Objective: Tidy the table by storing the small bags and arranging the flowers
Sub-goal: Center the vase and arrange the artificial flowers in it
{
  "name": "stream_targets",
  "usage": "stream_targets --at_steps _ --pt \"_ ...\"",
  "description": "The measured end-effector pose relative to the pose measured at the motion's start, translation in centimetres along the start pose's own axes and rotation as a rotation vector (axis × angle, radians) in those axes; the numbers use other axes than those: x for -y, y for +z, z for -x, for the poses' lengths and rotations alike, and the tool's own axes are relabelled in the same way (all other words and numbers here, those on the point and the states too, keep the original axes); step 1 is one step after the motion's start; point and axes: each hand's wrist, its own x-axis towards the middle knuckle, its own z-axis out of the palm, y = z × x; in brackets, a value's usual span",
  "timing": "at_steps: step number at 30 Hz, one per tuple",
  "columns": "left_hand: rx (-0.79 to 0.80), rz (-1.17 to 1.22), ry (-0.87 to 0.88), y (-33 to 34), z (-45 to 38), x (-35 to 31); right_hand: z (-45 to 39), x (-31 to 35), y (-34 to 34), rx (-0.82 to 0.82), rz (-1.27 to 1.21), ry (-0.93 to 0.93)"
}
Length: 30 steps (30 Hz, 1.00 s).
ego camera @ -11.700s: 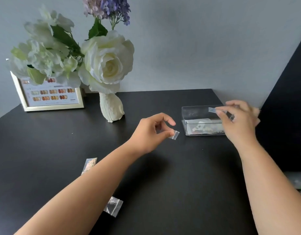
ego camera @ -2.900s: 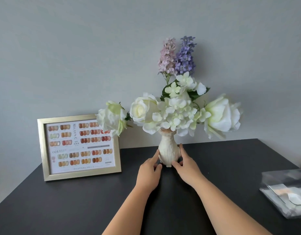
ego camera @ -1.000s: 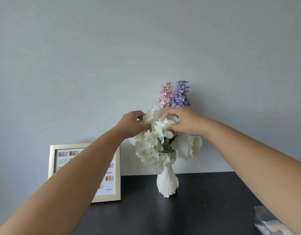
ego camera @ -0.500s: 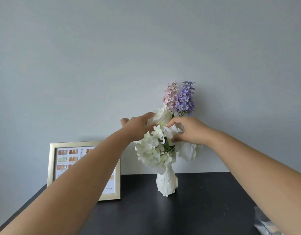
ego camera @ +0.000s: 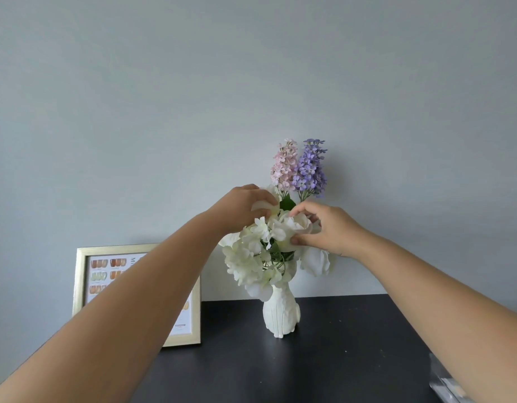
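Note:
A white ribbed vase stands on the black table against the wall. It holds white flowers, a pink spike and a purple spike. My left hand grips a white bloom at the top left of the bunch. My right hand pinches a white rose between thumb and fingers at the top right. Only a corner of the clear plastic box shows at the lower right; the small bags are not in sight.
A gold picture frame with a nail colour chart leans against the grey wall at the left, partly behind my left forearm. The table's back edge meets the wall just behind the vase.
Both hands have stayed in the flower bunch. The right hand has shifted slightly to the right and now pinches the rose; the white blooms have been pushed closer together.

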Motion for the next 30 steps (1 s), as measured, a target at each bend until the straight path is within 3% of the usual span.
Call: stream_targets --at_steps 12,16,21,24,30 --pt "0.110 0.037 -0.113 0.3 0.3 0.3 -1.0 1.2 0.3 -0.078 0.083 0.028" --pt "0.177 -0.050 -0.154 1.2 1.1 0.3 -1.0 2.3 0.1 -0.111 0.103 0.036" --pt "0.110 -0.008 -0.111 1.7 1.3 0.8 -1.8 3.0 -0.9 -0.188 0.117 0.022" --pt "0.044 0.042 -0.124 1.2 1.1 0.7 -1.9 2.8 -0.3 -0.120 0.209 0.062" --pt "0.100 0.077 -0.136 1.0 1.4 0.7 -1.5 2.5 0.1 -0.107 0.275 0.051"
